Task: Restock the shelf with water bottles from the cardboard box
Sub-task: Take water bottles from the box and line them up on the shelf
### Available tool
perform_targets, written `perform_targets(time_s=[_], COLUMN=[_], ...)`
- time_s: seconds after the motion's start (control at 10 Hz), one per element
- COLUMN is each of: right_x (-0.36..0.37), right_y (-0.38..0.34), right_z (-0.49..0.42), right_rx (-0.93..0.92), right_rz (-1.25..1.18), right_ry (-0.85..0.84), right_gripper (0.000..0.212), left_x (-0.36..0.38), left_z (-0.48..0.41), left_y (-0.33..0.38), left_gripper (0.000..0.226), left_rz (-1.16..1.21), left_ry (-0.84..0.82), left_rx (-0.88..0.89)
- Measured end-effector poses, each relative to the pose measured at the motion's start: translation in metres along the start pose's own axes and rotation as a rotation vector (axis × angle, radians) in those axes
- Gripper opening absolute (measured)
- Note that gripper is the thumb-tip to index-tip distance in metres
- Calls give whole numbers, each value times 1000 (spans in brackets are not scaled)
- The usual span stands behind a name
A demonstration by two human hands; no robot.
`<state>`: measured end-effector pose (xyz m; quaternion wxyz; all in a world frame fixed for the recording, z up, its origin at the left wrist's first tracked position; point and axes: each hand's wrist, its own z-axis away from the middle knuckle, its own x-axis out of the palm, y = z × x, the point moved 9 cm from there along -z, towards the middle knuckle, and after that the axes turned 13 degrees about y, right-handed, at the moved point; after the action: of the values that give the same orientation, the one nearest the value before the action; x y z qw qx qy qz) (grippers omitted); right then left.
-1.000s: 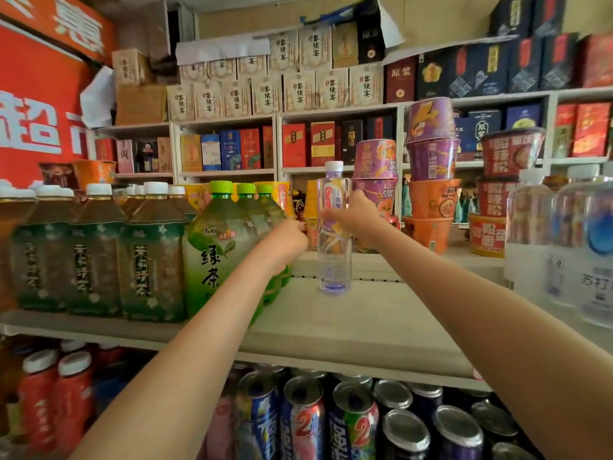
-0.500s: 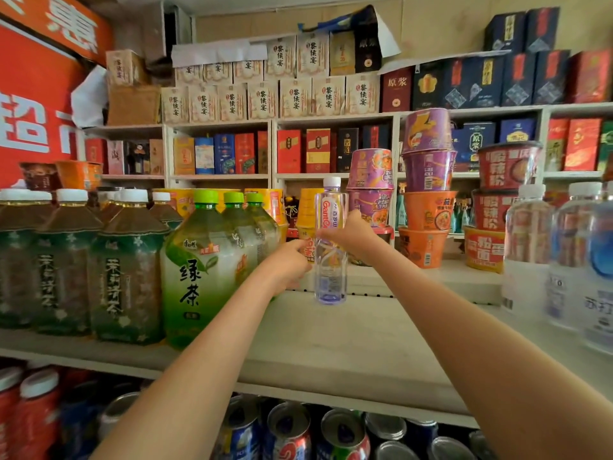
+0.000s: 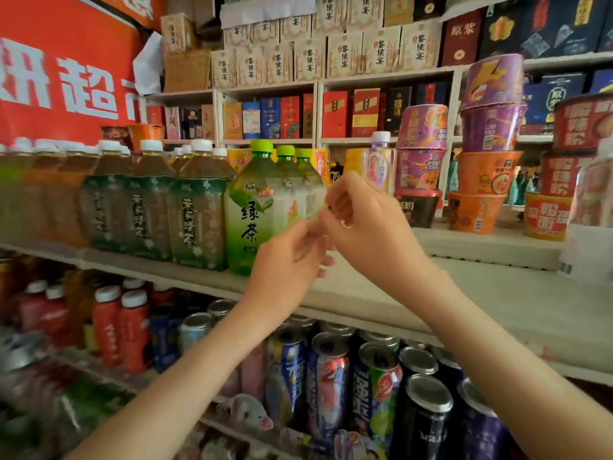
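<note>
Left hand [image 3: 292, 260]: centre of the frame, forearm entering from the lower left. Fingers loosely curled, nothing held. Fingertips meet or nearly meet those of the other hand; blur prevents telling which.

Right hand [image 3: 365, 224]: just right of centre, forearm entering from the lower right. Fingers relaxed and half bent, nothing visibly gripped.

Water bottle [image 3: 381, 161]: one, small, clear, white cap, red-lettered label. Upright towards the back of the shelf [image 3: 497, 293], above and behind the right hand, which hides its lower part. Neither hand holds it. It stands between the green tea bottles and the noodle cups.

Green tea bottles [image 3: 252, 207]: large, green caps, in a row running back from the shelf's front edge, just left of the hands.

Brown tea bottles [image 3: 195, 210]: large, white caps, several rows filling the left of the same shelf.

Instant noodle cups [image 3: 421, 151]: purple, orange and red, stacked in columns at the right rear.

Large clear bottles [image 3: 593, 194]: right edge of the frame, blurred.

Drink cans [image 3: 328, 376]: upright on the tier below, lower centre.

Red bottles [image 3: 107, 327]: white caps, lower left.

Red banner [image 3: 66, 78]: white characters, upper left.

Boxed goods [image 3: 345, 54]: beige, red and dark blue, on the wall shelving across the top.
</note>
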<state>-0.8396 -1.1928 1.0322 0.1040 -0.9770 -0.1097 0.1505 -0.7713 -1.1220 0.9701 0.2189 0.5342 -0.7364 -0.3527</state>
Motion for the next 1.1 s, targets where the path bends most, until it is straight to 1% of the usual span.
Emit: perform_targets(time_s=[0.1,0.2,0.3,0.4,0.5,0.6,0.7,0.8,0.9,1.0,1.1], right_x=[18,52,100,153,204,259,311,353,375,380,378], right_y=[-26,-50,-72,-92,-110,-115,-111,-99,-83,-70,-61], right_z=[36,75,120,175,241,323,427,559,702,823,920], right_rx=[-25,-45,-41,-21,-6,79,194,279,360,463,584], right_rz=[-113,-197,-271,-367,-419,-452,-452,-365,-275,-227,-205], right_ry=[-47,-144,-285,-479,-680,-905,-1143,-1427,-1648,-1746,-1802], right_gripper=[10,15,17,15,18,15,10,15,16,17,15], left_x=[-32,-70,-112,-156,-198,-239,-281,-311,-325,-320,-301], left_z=[34,68,104,147,198,270,369,492,621,742,845], left_y=[-7,-30,-70,-121,-174,-243,-313,-380,-437,-495,-537], left_gripper=[18,17,17,20,21,20,13,21,16,15,26], left_rz=[-35,-156,-324,-514,-551,-599,-606,-705,-740,-784,-818], left_ry=[24,70,110,144,225,250,364,446,590,641,614], left_rx=[-9,-49,-127,-273,-451,-725,-1021,-1317,-1542,-1700,-1881])
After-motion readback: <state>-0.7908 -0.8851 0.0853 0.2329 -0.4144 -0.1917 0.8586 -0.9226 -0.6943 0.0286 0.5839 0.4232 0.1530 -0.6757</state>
